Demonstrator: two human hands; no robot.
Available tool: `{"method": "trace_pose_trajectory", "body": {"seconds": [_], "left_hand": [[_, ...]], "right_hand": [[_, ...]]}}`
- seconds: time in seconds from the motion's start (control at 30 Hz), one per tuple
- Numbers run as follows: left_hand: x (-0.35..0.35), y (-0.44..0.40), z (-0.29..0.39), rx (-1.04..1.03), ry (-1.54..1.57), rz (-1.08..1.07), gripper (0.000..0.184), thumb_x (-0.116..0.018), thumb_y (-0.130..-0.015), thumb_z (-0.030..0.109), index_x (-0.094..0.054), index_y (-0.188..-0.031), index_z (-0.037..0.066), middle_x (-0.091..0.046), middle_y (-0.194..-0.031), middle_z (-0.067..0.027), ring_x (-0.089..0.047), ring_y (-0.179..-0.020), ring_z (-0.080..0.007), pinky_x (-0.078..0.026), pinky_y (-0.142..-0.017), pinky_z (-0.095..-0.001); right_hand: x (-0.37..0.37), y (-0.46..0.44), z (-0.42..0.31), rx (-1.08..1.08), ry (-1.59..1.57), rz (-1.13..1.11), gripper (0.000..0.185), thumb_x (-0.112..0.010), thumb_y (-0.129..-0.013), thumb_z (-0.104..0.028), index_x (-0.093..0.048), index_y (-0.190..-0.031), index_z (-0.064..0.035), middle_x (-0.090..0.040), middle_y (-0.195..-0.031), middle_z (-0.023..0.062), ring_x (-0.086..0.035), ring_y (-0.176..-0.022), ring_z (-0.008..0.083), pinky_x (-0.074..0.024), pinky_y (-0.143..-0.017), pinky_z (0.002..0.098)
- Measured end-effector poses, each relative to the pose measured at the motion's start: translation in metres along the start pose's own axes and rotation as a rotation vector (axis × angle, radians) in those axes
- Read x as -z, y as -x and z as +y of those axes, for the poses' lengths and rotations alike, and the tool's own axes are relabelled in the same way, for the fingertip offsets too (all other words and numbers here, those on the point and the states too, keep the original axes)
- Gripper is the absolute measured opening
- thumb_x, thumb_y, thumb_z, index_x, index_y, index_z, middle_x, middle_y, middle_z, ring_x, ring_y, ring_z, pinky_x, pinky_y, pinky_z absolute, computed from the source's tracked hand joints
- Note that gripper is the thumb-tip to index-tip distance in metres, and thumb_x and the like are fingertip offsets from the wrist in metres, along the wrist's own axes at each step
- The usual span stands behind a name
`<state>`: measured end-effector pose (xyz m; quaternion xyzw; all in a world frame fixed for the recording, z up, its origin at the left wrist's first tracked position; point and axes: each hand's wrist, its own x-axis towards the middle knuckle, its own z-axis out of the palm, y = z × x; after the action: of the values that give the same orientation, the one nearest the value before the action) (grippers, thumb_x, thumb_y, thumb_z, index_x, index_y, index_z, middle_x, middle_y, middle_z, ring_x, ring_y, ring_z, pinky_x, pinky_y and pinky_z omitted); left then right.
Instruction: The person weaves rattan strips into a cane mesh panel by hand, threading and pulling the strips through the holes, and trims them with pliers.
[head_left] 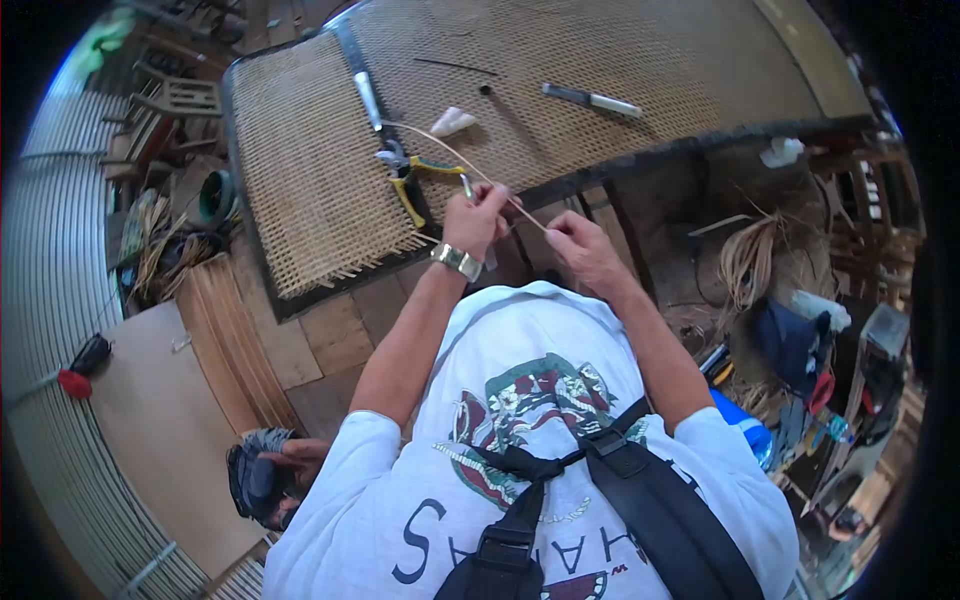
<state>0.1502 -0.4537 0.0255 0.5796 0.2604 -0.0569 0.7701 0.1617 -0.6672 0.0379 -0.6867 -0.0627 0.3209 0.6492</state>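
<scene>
My left hand (476,219), with a metal watch on the wrist, is closed around a thin rattan strip (445,143) at the near edge of a woven cane panel (310,130). My right hand (588,249) pinches the same strip farther right, thumb against fingers. From there the strip curves up and left over the panel. A small shiny metal piece (467,186) shows beside my left fingers; I cannot tell whether they hold it. Just left of that hand lie opened cutting pliers (402,170) with yellow-green handles. Beyond them is a flat silver-bladed tool (367,98).
On the panel are a dark-and-white pen-shaped tool (592,99), a white crumpled lump (452,122) and a thin dark stick (455,66). Bundled strips (748,262) hang at right. A person (270,475) is at lower left, near a wooden board (165,430).
</scene>
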Motion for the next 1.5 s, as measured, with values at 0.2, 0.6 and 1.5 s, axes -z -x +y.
{"method": "trace_pose_trajectory", "body": {"seconds": [0.2,0.6,1.5], "left_hand": [[0.127,-0.03,0.067,-0.16,-0.018,0.299,0.021,-0.073,-0.093,0.021,-0.069,-0.097,0.001,-0.075,-0.085,-0.0091,-0.051,-0.046,-0.0054,-0.038,-0.041,-0.0218],[0.202,-0.054,0.091,-0.19,0.097,0.284,0.022,-0.076,-0.091,0.019,-0.07,-0.1,0.0,-0.075,-0.083,-0.0102,-0.051,-0.047,-0.005,-0.038,-0.042,-0.0205],[0.478,-0.081,0.147,-0.532,-0.253,0.514,0.017,-0.069,-0.094,0.012,-0.066,-0.108,0.003,-0.072,-0.097,-0.0063,-0.053,-0.06,-0.0035,-0.041,-0.05,-0.0197]], "right_hand": [[0.035,0.021,-0.004,-0.064,0.008,-0.042,0.008,-0.064,-0.098,-0.014,-0.062,-0.093,-0.0078,-0.047,-0.072,-0.0093,-0.039,-0.061,0.0005,-0.0297,-0.053,0.0195],[0.026,0.026,0.001,-0.162,0.137,0.047,0.01,-0.064,-0.097,-0.012,-0.061,-0.089,-0.0077,-0.048,-0.074,-0.0096,-0.039,-0.064,0.0004,-0.0296,-0.056,0.0193],[0.078,0.046,0.033,-0.302,0.476,0.382,0.012,-0.07,-0.093,-0.018,-0.068,-0.092,-0.0061,-0.062,-0.075,-0.0032,-0.054,-0.066,0.0062,-0.0446,-0.062,0.0239]]}}
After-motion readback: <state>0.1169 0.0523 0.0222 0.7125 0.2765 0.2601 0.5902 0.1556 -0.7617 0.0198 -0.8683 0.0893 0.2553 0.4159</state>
